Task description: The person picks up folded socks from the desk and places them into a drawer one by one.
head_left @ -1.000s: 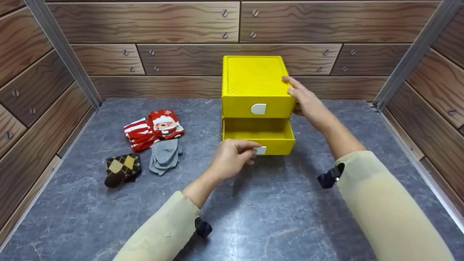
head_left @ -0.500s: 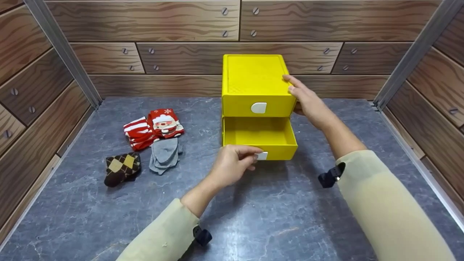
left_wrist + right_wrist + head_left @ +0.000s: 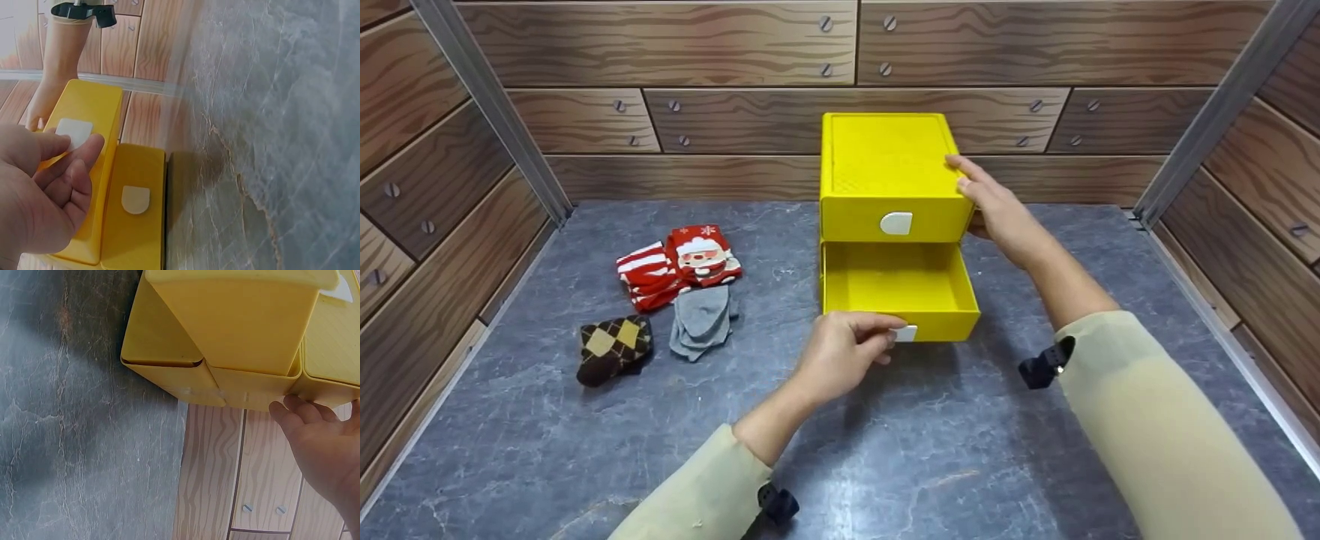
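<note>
A yellow drawer cabinet [image 3: 889, 154] stands near the back wall. Its middle drawer [image 3: 900, 277] is pulled out and has nothing in it. My left hand [image 3: 840, 356] pinches that drawer's white handle [image 3: 74, 134] between thumb and index finger, the other fingers curled below. My right hand [image 3: 1009, 217] rests against the cabinet's right side, fingertips at the top edge and more fingers lower on the side wall. The upper drawer's white handle [image 3: 896, 223] faces me, and that drawer is closed. The bottom drawer [image 3: 135, 208], hidden in the head view, is closed too.
Left of the cabinet lie folded socks on the grey marbled tabletop [image 3: 960, 457]: a red Santa pair [image 3: 679, 266], grey ones [image 3: 701, 322] and a brown argyle pair [image 3: 613, 349]. Wood-patterned walls [image 3: 750, 120] enclose the back and sides.
My left hand has moved toward me, drawing the middle drawer farther out. The right hand stays against the cabinet, and the socks have not moved.
</note>
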### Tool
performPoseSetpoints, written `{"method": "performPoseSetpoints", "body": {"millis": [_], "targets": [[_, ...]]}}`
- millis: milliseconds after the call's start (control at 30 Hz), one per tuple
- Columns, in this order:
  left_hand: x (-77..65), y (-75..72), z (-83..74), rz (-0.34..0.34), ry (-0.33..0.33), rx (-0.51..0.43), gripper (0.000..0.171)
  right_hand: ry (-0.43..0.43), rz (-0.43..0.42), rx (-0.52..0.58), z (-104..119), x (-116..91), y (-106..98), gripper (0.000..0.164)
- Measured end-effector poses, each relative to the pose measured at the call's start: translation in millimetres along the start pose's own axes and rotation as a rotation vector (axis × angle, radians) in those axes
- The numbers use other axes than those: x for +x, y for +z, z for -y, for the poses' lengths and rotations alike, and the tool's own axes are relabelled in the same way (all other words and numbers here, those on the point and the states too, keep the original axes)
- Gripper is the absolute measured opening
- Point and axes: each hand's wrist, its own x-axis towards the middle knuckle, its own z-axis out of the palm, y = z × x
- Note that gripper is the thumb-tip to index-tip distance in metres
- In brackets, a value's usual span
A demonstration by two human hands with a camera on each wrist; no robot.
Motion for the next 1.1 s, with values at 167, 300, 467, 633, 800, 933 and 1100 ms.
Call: {"method": "performPoseSetpoints", "body": {"millis": [167,300,467,633,800,933,1100], "targets": [[-5.6,1.6,-1.6,-0.007,0.013,-0.003,0.021,0.002,-0.003,-0.008,1.1,0.4,0.4,0.058],[-10.9,4.0,-2.6,-0.005,0.021,-0.01,0.021,0.0,-0.001,-0.029,2.6,-0.2,0.5,0.059],[-17.0,6.6,-3.0,-0.01,0.013,-0.014,0.022,-0.021,-0.006,-0.013,2.7,-0.2,1.5,0.058],[-21.8,8.1,-4.1,-0.021,0.011,-0.014,0.022,-0.05,-0.034,-0.016,2.7,-1.5,3.0,0.055],[-26.1,10.7,-4.2,-0.027,0.011,-0.013,0.021,-0.065,-0.058,-0.033,3.5,-4.9,3.8,0.053],[-29.4,12.3,-3.0,-0.032,0.013,-0.008,0.021,-0.067,-0.06,-0.074,3.0,-6.6,4.2,0.054],[-32.0,12.5,-1.8,-0.036,0.008,-0.014,0.022,-0.077,-0.061,-0.163,1.0,-6.2,5.0,0.058]]}}
